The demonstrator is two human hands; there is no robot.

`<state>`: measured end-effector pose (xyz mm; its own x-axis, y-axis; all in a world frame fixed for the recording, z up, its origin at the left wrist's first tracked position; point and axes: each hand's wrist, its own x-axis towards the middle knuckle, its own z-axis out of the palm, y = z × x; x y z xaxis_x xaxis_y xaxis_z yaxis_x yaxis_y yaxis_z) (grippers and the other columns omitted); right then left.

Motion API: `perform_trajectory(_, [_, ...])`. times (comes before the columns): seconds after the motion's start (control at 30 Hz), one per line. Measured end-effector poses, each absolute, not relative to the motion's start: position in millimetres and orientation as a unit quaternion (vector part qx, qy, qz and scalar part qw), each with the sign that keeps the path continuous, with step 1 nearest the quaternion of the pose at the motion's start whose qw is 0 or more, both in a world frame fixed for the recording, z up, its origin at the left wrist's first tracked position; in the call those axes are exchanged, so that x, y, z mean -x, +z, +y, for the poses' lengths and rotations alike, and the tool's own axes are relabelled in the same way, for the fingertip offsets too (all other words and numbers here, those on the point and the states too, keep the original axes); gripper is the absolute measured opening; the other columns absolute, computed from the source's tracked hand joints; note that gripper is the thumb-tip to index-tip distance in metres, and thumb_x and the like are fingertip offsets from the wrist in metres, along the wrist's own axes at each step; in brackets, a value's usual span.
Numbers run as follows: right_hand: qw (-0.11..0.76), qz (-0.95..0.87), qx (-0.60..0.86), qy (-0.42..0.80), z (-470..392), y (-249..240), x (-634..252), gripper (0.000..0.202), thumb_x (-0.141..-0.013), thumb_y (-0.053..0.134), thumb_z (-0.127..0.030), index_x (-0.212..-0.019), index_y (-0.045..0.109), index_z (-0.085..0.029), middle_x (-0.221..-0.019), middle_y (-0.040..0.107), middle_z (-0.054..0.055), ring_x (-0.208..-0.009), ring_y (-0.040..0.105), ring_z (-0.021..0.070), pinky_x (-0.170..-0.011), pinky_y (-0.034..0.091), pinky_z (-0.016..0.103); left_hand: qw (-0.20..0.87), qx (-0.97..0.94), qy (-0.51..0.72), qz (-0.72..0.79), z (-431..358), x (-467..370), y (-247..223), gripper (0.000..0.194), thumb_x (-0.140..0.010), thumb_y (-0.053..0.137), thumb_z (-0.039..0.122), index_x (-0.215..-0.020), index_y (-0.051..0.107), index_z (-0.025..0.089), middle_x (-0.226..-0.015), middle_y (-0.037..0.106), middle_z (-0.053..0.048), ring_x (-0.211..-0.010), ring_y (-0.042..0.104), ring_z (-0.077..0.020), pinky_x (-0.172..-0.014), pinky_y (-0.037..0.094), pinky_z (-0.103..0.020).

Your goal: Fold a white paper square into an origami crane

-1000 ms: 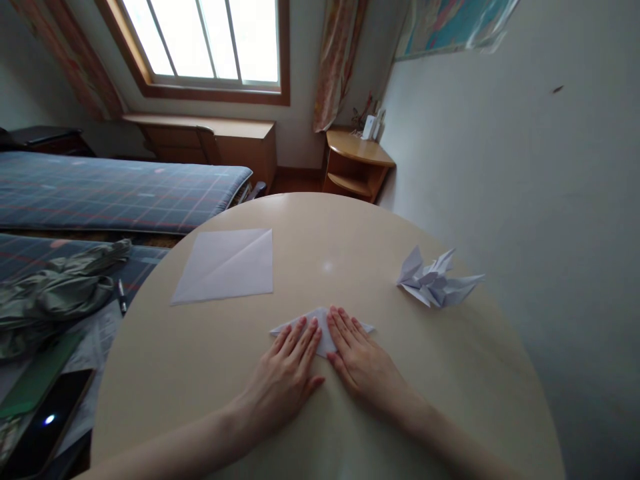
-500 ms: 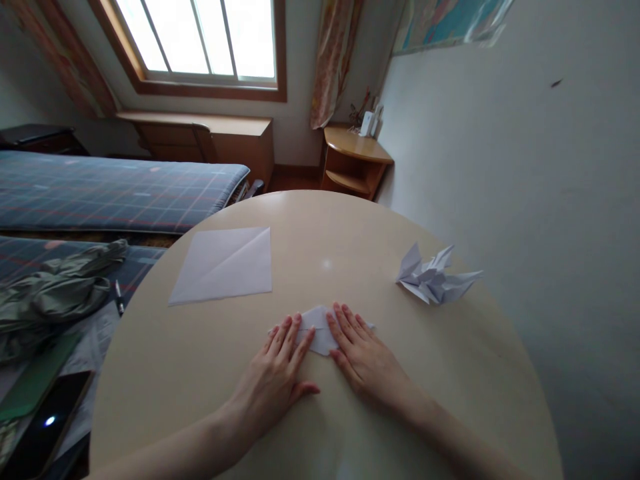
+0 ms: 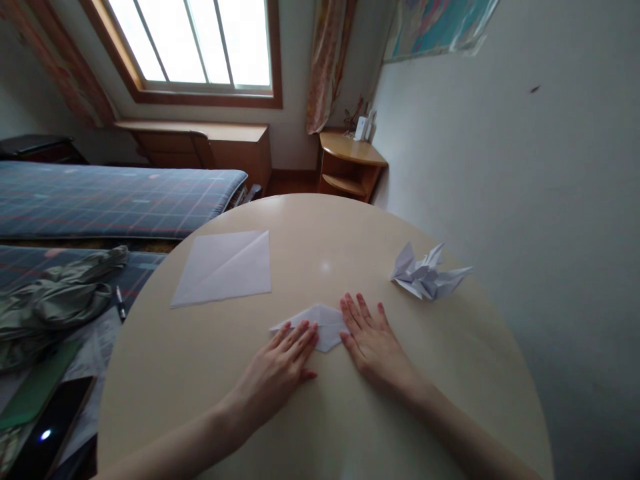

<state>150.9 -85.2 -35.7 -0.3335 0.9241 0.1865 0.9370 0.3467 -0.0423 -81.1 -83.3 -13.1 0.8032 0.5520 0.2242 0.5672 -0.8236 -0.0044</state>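
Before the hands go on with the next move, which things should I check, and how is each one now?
1. Left hand on the folded paper: ok.
2. Paper's right end visible: not ok, the right hand hides it.
3. Flat creased sheet apart from both hands: ok.
4. Origami piece apart from the right hand: ok.
5. Sharpness of the paper's folds: cannot tell, too small.

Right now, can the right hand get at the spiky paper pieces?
Probably yes: the right hand lies at the right end of the small folded paper, and the spiky paper pieces sit beyond it, with nothing visible in between.
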Motion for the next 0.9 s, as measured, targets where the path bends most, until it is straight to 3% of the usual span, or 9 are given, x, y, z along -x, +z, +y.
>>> perform_trajectory(0.13, [0.077,-0.784,0.616,-0.006,-80.0,-30.2,-152.2,0.051,-0.092,0.027,-0.025,-0.142,0.02,-0.019,-0.147,0.024,0.007,-0.137,0.013,0.024,-0.107,0.012,0.057,0.026,0.954,-0.119,-0.273,-77.8,78.7,-10.6,0.042,-0.095,0.032,0.03,-0.126,0.047,0.005,-0.133,0.046,-0.015,-0.124,0.043,-0.0236,-0.097,0.045,-0.034])
perform_trajectory(0.33, [0.132,-0.775,0.618,-0.014,-74.5,-26.0,-154.1,0.051,-0.088,0.027,-0.012,-0.14,0.028,-0.015,-0.145,0.028,0.009,-0.136,0.016,0.0225,-0.108,0.018,0.054,0.024,0.956,-0.169,-0.24,-68.6,74.7,-12.0,0.037,-0.094,0.038,0.029,-0.113,0.057,0.004,-0.12,0.057,-0.019,-0.11,0.056,-0.028,-0.09,0.05,-0.039])
perform_trajectory(0.43, [0.205,-0.814,0.543,-0.015,-73.8,-17.9,-156.4,0.052,-0.085,0.026,-0.005,-0.137,0.035,-0.012,-0.142,0.035,0.01,-0.135,0.023,0.0193,-0.107,0.029,0.043,0.027,0.959,-0.188,-0.211,-59.9,72.7,-10.4,0.033,-0.094,0.038,0.028,-0.104,0.063,0.009,-0.111,0.064,-0.016,-0.101,0.062,-0.0262,-0.082,0.053,-0.035])
perform_trajectory(0.6, [0.266,-0.902,0.341,0.01,-77.3,-4.0,-154.9,0.037,-0.085,0.036,-0.007,-0.115,0.059,-0.014,-0.118,0.062,0.008,-0.11,0.055,0.0166,-0.093,0.046,0.032,0.116,0.952,-0.252,-0.132,-45.2,74.2,-9.5,0.021,-0.091,0.044,0.018,-0.093,0.064,0.014,-0.095,0.071,-0.009,-0.085,0.068,-0.0211,-0.068,0.054,-0.026])
perform_trajectory(0.73, [0.287,-0.917,0.277,-0.011,-79.2,-4.9,-146.0,0.03,-0.083,0.043,-0.009,-0.107,0.061,-0.01,-0.107,0.067,0.01,-0.099,0.06,0.0187,-0.085,0.051,0.032,0.208,0.931,-0.292,-0.066,-39.4,79.6,-12.3,0.019,-0.089,0.045,0.012,-0.096,0.063,0.011,-0.096,0.07,-0.009,-0.085,0.068,-0.0198,-0.068,0.054,-0.026])
perform_trajectory(0.9, [0.273,-0.914,0.281,-0.108,-78.3,-7.2,-138.7,0.021,-0.087,0.046,-0.011,-0.1,0.063,-0.011,-0.1,0.069,0.011,-0.09,0.063,0.0198,-0.077,0.053,0.032,0.203,0.933,-0.291,-0.057,-38.4,82.5,-7.7,0.022,-0.09,0.041,0.011,-0.095,0.062,0.009,-0.095,0.071,-0.008,-0.087,0.067,-0.0184,-0.073,0.055,-0.026])
